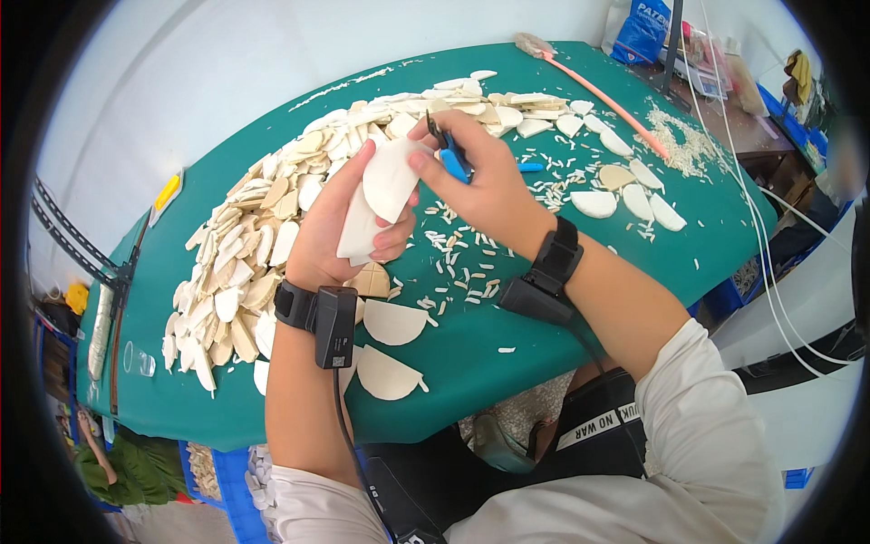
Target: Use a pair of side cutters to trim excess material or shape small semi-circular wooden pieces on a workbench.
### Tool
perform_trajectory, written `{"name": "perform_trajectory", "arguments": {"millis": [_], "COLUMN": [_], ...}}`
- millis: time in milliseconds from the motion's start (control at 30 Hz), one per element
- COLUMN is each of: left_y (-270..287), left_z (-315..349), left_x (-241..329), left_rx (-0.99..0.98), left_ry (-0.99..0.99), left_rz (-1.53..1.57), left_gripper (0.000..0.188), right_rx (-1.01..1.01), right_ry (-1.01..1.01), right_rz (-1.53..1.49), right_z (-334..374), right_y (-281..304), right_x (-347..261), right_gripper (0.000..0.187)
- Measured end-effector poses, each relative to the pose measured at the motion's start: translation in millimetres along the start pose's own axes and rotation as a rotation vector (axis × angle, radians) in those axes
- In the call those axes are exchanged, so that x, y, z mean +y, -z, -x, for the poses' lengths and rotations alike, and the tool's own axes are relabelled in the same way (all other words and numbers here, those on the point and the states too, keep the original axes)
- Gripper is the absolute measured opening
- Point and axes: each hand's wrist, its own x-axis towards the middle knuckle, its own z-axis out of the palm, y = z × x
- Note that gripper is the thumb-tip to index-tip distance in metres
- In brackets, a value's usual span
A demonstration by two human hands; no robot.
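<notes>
My left hand [337, 218] is closed around two cream-white half-round pieces [392, 181], one overlapping the other. Just right of it, my right hand [480, 172] keeps a pair of blue-handled nippers [454, 165] in its grip, their dark jaws tilted upward. The right thumb and fingers also touch the edge of the upper piece. Part of the nippers is hidden behind the fingers. Below my hands, two larger half-round pieces [395, 324] lie near the table's front edge, with small stubs at their corners.
A big heap of similar pieces [245, 245] covers the left and far middle of the green-covered table [507, 354]. Small white offcuts [462, 263] are scattered in the centre. Several loose pieces [594, 204] lie at right, near a pink-handled brush [607, 100]. A clear cup [139, 359] stands at left.
</notes>
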Motion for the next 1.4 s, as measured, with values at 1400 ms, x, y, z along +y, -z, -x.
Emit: {"name": "perform_trajectory", "arguments": {"millis": [1400], "left_y": [-49], "left_z": [-43], "left_x": [46], "left_rx": [0.131], "left_ry": [-0.373], "left_rz": [-1.694], "left_gripper": [0.053], "right_rx": [-0.657], "right_ry": [0.552], "right_rz": [0.250], "right_z": [40], "right_y": [-23], "right_x": [-34], "right_gripper": [0.009]}}
